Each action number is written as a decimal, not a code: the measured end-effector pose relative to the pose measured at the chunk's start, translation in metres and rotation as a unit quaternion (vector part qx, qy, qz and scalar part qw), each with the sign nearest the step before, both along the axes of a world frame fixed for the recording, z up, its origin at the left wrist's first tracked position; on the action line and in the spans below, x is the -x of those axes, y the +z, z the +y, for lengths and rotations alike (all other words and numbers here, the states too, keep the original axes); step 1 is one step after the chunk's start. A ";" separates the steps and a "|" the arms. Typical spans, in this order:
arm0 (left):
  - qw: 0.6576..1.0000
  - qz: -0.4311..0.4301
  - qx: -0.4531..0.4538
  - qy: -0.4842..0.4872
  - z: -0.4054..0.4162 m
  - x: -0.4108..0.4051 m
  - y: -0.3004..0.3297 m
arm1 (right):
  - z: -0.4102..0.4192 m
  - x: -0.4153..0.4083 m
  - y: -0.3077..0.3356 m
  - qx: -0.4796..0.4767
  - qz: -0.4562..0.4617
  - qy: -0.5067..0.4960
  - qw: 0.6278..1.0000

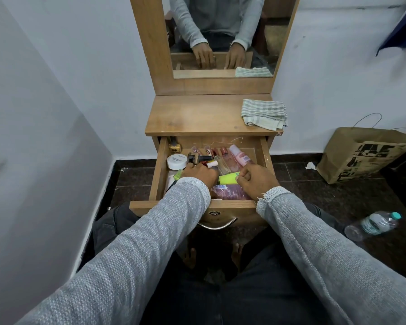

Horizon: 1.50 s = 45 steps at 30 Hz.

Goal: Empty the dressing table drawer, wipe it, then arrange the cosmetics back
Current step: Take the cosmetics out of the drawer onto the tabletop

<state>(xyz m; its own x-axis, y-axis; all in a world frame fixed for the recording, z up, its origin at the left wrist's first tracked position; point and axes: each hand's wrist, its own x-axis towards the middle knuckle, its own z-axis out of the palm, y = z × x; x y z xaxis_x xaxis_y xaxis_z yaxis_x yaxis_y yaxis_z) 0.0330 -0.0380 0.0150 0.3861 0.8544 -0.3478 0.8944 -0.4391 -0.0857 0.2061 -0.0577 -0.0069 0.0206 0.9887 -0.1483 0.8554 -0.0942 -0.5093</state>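
Note:
The dressing table drawer [160,174] stands pulled out and holds several cosmetics. Among them are a white round jar [176,160], a dark bottle [201,158], a pink bottle [239,156], a clear glass bottle [223,165], a yellow-green tube [229,177] and a pink packet [230,192]. My left hand [198,174] reaches in, fingertips down among the small bottles by the dark bottle; what it grips is hidden. My right hand [256,180] is curled, thumb and finger pinched at the right end of the yellow-green tube. A striped cloth [264,111] lies folded on the table top [192,116].
A mirror [220,36] rises behind the table top. On the dark floor to the right stand a brown paper bag [361,153] and a plastic water bottle [375,223] lying on its side, with a scrap of tissue [311,165]. White walls close in on the left.

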 end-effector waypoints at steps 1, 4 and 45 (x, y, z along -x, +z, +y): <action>1.000 0.004 -0.002 -0.002 0.001 0.000 -0.002 | 0.000 0.000 0.000 0.002 0.004 -0.002 1.000; 1.000 0.011 -0.011 -0.004 0.002 -0.001 -0.004 | 0.001 0.001 0.001 0.005 0.016 -0.008 1.000; 0.983 -0.172 -0.037 -0.051 0.008 0.020 0.014 | 0.035 -0.018 0.035 0.114 0.064 0.212 0.969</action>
<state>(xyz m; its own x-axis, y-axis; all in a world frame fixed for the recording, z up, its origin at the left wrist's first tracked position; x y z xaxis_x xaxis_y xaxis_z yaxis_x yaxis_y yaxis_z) 0.0132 -0.0301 0.0287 0.5556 0.8227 -0.1205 0.8273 -0.5324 0.1792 0.2238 -0.0225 0.0280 -0.4122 0.8463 -0.3376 0.7731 0.1288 -0.6211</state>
